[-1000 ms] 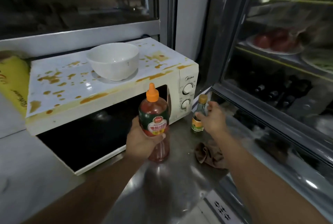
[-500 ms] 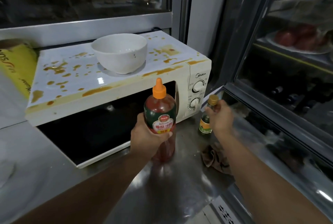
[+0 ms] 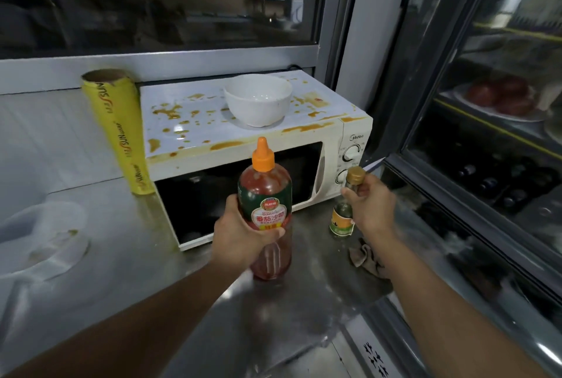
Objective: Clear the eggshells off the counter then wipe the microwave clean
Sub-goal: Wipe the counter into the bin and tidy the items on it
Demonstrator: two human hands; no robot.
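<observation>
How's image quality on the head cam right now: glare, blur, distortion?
Head view: dim overall; wide-angle bending shows in the window frame and fridge door. Glare sheens the steel counter and the stained microwave top. Reflections muddy the window glass. The left edge is smeared, so the clear container reads soft. Centre is sharp: the ketchup bottle label in the left hand is legible.

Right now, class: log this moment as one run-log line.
left hand: grips orange-capped red sauce bottle | right hand: grips small gold-capped glass bottle | stained white microwave: unwiped
</observation>
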